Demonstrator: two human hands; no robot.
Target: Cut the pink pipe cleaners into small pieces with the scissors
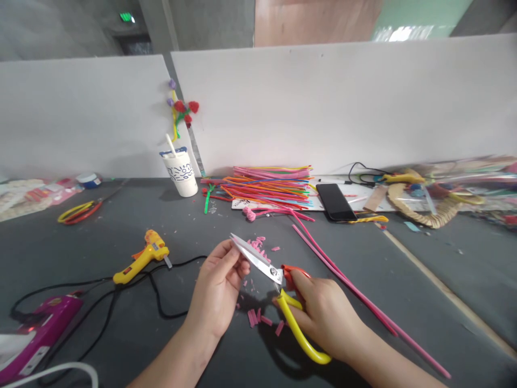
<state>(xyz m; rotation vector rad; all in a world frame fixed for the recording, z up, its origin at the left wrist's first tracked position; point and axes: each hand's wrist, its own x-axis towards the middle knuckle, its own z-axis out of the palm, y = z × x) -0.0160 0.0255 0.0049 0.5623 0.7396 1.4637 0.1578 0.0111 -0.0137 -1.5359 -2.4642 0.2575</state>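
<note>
My right hand point(323, 310) is closed around the handles of a pair of scissors point(258, 261), one loop yellow and the other red-orange. The metal blades point up and to the left and look nearly closed. My left hand point(222, 283) has thumb and fingers pinched together beside the blade tips; whatever lies between them is hidden or too small to name. Below and behind the blades, small pink cut pieces point(253, 317) are scattered on the dark grey table point(169, 345). Two long pink pipe cleaners point(343, 277) lie to the right of the scissors.
A yellow glue gun point(143, 258) with black cords lies left, near a magenta power strip point(44, 337). Behind are a white cup point(181, 172), colourful pipe cleaners point(266, 186), a pink coil point(250, 214), and a black phone point(335, 202). Other scissors point(79, 212) rest far left.
</note>
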